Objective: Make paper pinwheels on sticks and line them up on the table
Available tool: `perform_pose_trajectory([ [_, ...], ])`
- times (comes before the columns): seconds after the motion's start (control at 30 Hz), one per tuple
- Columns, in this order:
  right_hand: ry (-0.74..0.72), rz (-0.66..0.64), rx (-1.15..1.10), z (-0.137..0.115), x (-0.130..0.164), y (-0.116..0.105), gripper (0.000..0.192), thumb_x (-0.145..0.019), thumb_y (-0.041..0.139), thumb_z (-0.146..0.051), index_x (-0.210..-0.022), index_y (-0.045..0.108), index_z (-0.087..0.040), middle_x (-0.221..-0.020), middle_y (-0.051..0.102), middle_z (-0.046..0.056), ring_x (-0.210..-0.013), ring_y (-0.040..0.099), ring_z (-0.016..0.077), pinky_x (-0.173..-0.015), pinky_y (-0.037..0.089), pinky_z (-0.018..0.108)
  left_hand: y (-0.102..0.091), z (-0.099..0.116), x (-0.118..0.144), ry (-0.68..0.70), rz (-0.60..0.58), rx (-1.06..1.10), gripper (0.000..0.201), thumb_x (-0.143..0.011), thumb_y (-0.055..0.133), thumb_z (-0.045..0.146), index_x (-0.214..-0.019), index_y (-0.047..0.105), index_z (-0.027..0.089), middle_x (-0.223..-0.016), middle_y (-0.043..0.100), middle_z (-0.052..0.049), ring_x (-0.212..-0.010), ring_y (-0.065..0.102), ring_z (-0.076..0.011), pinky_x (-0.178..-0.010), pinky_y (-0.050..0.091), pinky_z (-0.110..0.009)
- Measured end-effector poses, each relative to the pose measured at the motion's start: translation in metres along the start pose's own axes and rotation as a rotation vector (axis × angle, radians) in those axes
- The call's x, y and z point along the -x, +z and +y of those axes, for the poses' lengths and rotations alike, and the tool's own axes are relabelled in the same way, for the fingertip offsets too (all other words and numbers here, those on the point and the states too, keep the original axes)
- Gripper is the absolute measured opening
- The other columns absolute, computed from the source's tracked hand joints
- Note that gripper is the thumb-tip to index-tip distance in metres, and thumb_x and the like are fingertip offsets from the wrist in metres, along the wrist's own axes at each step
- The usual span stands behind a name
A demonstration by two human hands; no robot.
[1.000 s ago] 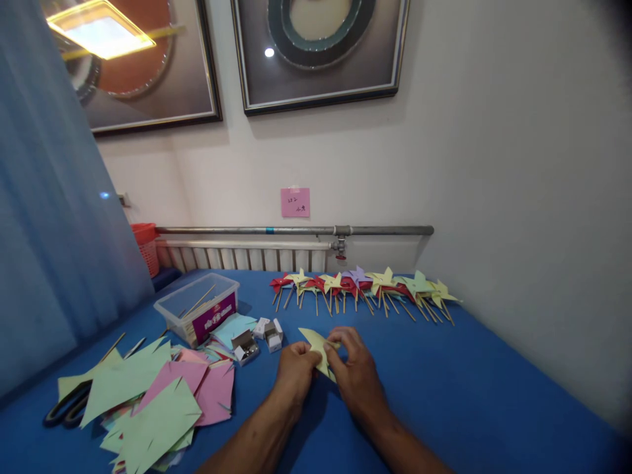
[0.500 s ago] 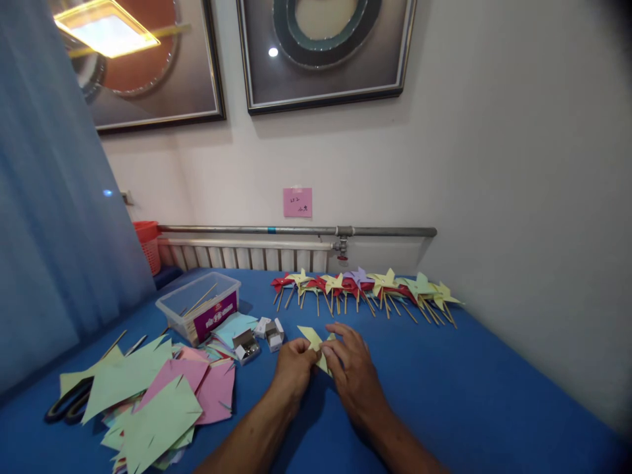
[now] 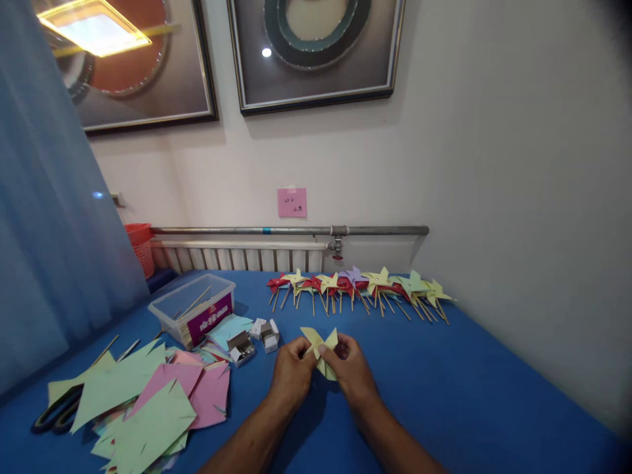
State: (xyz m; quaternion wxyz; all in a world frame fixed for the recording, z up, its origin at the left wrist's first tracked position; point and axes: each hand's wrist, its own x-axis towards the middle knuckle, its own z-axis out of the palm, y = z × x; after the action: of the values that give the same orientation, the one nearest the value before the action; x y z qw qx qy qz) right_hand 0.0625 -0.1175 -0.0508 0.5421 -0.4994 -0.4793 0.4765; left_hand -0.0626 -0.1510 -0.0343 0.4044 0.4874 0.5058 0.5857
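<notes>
Between my hands is a pale yellow paper pinwheel, its blades folded toward the middle and no stick visible on it. My left hand pinches its left side with thumb and fingers. On the other side, my right hand grips it, the thumb pressed near the centre and the fingers behind the paper. Left of my hands stand small open boxes, one grey box with shiny metal pieces inside and a white box beside it.
Finished pinwheels on sticks lie in a row along the back. At left, a pile of slit paper sheets lies beside black-handled scissors. A clear plastic tub holds thin sticks. A radiator and pipe run behind the blue table.
My right fingers have lowered and closed on the paper, with the thumb now at its centre. More folded blades show, opened toward me. The view has shifted slightly right.
</notes>
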Motion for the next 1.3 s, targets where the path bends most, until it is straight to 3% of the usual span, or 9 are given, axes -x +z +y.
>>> perform_pose_trajectory([
  [0.13,0.059,-0.162,-0.09,-0.001,0.003,0.001,0.039,-0.061,0.083,-0.051,-0.077,0.067,-0.02,-0.069,0.071,0.003,-0.063,0.062,0.0197,-0.058,0.044,0.029,-0.001,0.0,-0.001,-0.007,-0.004,-0.001,0.033,-0.069,0.072,0.043,-0.057,0.052,0.019,-0.054,0.044,0.006,-0.055,0.037,-0.0095,-0.054,0.027,-0.023],
  [0.37,0.114,-0.206,-0.137,-0.003,0.005,-0.001,0.041,-0.06,0.084,-0.052,-0.075,0.068,-0.018,-0.061,0.065,-0.001,-0.055,0.054,0.0149,-0.053,0.038,0.027,-0.005,0.001,-0.004,-0.08,-0.047,-0.006,0.028,-0.062,0.071,0.041,-0.057,0.054,0.019,-0.052,0.044,0.006,-0.052,0.034,-0.0084,-0.053,0.025,-0.023],
  [0.6,0.106,-0.221,-0.088,-0.002,0.002,-0.001,0.04,-0.059,0.082,-0.049,-0.077,0.068,-0.016,-0.061,0.064,-0.001,-0.054,0.051,0.0134,-0.052,0.038,0.027,-0.008,0.002,-0.005,-0.231,-0.08,0.089,0.03,-0.06,0.076,0.041,-0.06,0.058,0.018,-0.051,0.052,0.004,-0.048,0.038,-0.0082,-0.051,0.025,-0.023],
  [0.83,0.077,-0.165,-0.04,-0.002,0.001,-0.001,0.027,-0.064,0.077,-0.044,-0.07,0.067,-0.019,-0.059,0.066,0.0,-0.054,0.055,0.0156,-0.052,0.04,0.027,-0.005,0.01,0.0,-0.246,-0.067,0.134,0.037,-0.065,0.075,0.053,-0.065,0.062,0.018,-0.055,0.057,0.001,-0.053,0.047,-0.0114,-0.054,0.032,-0.025],
  [0.93,0.075,-0.145,-0.025,-0.003,0.002,0.0,0.024,-0.065,0.078,-0.041,-0.067,0.066,-0.02,-0.057,0.066,-0.001,-0.054,0.055,0.0158,-0.052,0.041,0.027,-0.005,0.011,0.0,-0.254,-0.05,0.093,0.038,-0.059,0.079,0.051,-0.064,0.062,0.018,-0.053,0.056,0.002,-0.05,0.044,-0.0105,-0.053,0.03,-0.025],
  [1.17,0.093,-0.211,-0.172,0.0,0.007,0.005,0.034,-0.065,0.078,-0.043,-0.086,0.075,-0.017,-0.068,0.072,0.001,-0.06,0.061,0.0172,-0.059,0.044,0.028,-0.007,0.004,-0.005,-0.226,-0.006,0.099,0.038,-0.055,0.083,0.048,-0.06,0.062,0.017,-0.05,0.055,0.003,-0.048,0.042,-0.0091,-0.051,0.028,-0.024],
  [1.3,0.067,-0.2,-0.158,0.003,0.007,0.006,0.03,-0.064,0.079,-0.041,-0.081,0.075,-0.017,-0.065,0.07,0.0,-0.061,0.059,0.0162,-0.06,0.043,0.027,-0.01,0.003,-0.006,-0.236,-0.006,0.145,0.038,-0.053,0.086,0.044,-0.063,0.063,0.016,-0.051,0.056,0.003,-0.049,0.045,-0.0088,-0.053,0.031,-0.023],
])
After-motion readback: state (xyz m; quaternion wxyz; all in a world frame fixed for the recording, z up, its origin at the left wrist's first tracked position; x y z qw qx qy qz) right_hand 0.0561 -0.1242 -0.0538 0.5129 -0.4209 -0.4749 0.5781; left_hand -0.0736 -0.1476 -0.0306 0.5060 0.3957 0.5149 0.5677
